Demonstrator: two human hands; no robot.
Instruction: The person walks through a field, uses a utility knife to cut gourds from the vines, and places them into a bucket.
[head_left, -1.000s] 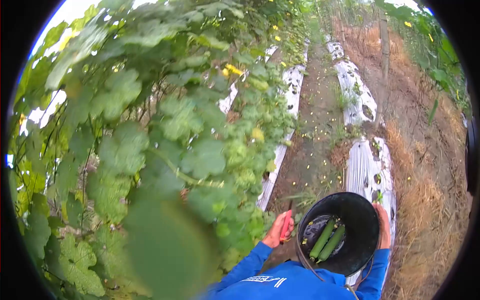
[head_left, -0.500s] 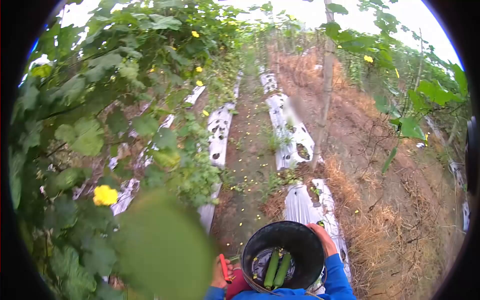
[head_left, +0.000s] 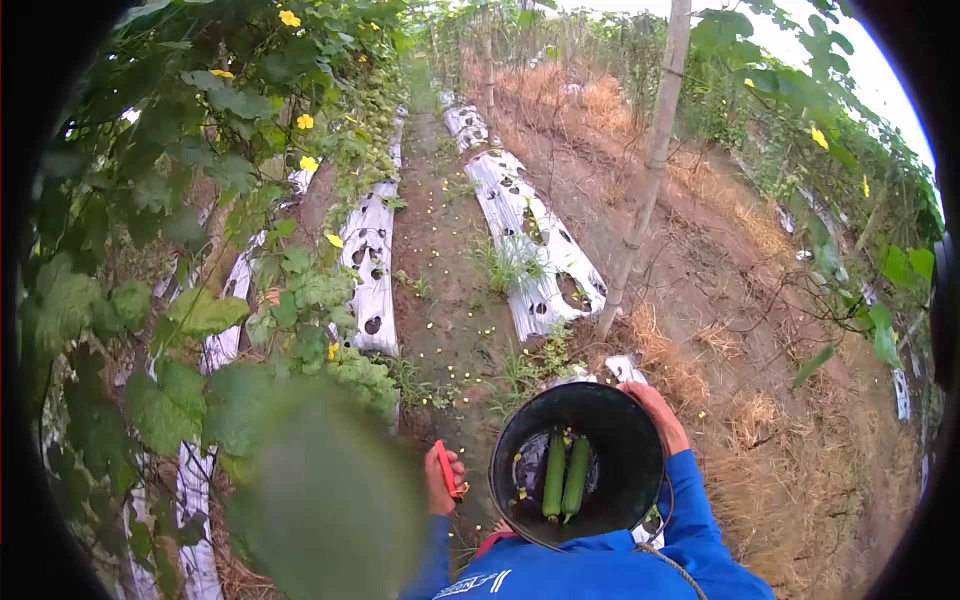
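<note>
A: What sits closest to the eye?
B: A blurred green leaf (head_left: 325, 495) at lower left, then a blue shirt (head_left: 610, 572) along the bottom edge.

A: And just beyond the shirt?
B: A black bucket (head_left: 622, 415), tilted so its mouth faces up toward the view. Two long green gourds (head_left: 554, 475) lie side by side inside it.

A: Where are the hands?
B: The right hand (head_left: 656, 412) holds the bucket, curved against its outer right side with the fingers at the rim. The left hand (head_left: 440, 480) is just beside the bucket on the other side, closed around a red-handled tool (head_left: 445, 463). I can't make out the tool's working end.

A: So how do the gourds lie relative to each grip?
B: Between the two hands, within the bucket wall. The right hand is outside that wall, the left well apart from them; neither touches a gourd.

A: Farther out?
B: A dirt path (head_left: 450, 300) dotted with yellow bits, flanked by pale plastic strips (head_left: 490, 185) with holes. A leaning pole (head_left: 650, 190) rises by the right strip, and leafy vines (head_left: 150, 170) with yellow flowers (head_left: 308, 163) crowd the left.
</note>
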